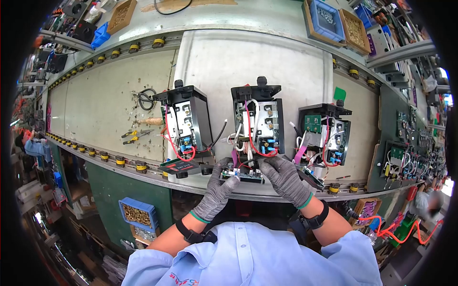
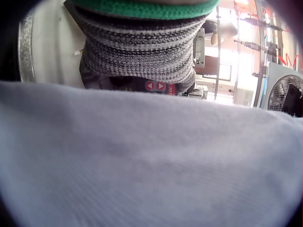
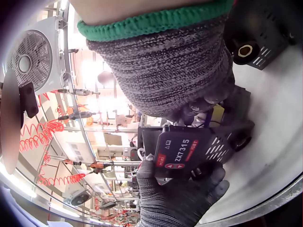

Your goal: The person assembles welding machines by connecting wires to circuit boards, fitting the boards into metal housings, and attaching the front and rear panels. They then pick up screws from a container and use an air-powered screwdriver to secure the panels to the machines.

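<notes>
A black front panel (image 3: 182, 151) marked ZX7315, with a circuit board (image 1: 243, 175) on its inner side, stands tilted before the middle welder unit (image 1: 260, 124). My gloved left hand (image 1: 217, 193) grips it, thumb at one edge, fingers around its lower part in the right wrist view (image 3: 180, 203). My gloved right hand (image 1: 287, 181) is at the panel's other end, its bent fingertips among the wires behind it; I cannot tell what they hold. Red, white and purple wires (image 1: 234, 157) run into the open housing. A sleeve covers most of the left wrist view.
Similar open units stand left (image 1: 186, 119) and right (image 1: 329, 133), their panels hanging on wires. Scissors (image 1: 146, 98), yellow-handled pliers (image 1: 136, 136) and scattered small parts lie at left. Parts bins (image 1: 327, 19) stand at the back; a blue bin of fasteners (image 1: 138, 213) sits below the bench edge.
</notes>
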Motion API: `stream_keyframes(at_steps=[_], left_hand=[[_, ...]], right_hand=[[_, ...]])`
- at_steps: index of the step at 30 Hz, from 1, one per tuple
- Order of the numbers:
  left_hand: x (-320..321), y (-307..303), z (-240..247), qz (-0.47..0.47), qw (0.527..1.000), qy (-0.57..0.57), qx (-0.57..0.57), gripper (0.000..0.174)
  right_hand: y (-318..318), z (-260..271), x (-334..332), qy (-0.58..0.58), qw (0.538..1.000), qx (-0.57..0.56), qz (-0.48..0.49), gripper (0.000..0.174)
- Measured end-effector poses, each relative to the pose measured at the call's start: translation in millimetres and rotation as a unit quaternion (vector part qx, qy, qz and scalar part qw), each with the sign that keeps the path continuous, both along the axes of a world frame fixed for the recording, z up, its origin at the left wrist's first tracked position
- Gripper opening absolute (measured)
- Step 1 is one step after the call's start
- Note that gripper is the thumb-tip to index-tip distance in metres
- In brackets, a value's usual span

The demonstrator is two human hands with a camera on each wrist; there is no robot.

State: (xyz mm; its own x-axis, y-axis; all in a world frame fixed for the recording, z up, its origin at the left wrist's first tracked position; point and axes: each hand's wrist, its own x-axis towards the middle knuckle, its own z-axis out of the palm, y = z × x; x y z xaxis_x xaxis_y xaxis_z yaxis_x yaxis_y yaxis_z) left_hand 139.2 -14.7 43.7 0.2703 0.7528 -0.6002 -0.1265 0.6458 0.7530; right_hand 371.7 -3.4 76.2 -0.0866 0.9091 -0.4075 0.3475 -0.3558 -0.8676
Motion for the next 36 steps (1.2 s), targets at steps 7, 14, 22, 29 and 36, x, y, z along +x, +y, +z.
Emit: stream_keyframes(at_steps=[7,14,22,29,36], left_hand=[[4.2,-0.4,4.1,0.024,0.999,-0.022,-0.015,0.078],[1.4,-5.2,-6.4,0.017,1.0,-0.003,0.003,0.079],[3.7,-10.1,-6.5,0.036,0.999,-0.001,0.006,0.08],[11.8,-12.6,-7.5,0.085,0.996,-0.019,0.016,0.07],[13.3,-16.7,-13.4,0.095,0.995,-0.014,0.017,0.07]], right_hand=[[-0.6,1.8,-0.6,-0.037,0.997,0.061,-0.004,0.031],[-1.5,-6.6,0.0,-0.055,0.988,0.145,0.022,0.025],[2.8,-9.5,7.7,-0.017,0.99,0.122,0.062,0.025],[1.8,20.8,16.1,-0.136,0.961,0.155,0.185,0.028],[21.2,45.0,11.5,-0.309,0.862,0.17,0.363,0.047]])
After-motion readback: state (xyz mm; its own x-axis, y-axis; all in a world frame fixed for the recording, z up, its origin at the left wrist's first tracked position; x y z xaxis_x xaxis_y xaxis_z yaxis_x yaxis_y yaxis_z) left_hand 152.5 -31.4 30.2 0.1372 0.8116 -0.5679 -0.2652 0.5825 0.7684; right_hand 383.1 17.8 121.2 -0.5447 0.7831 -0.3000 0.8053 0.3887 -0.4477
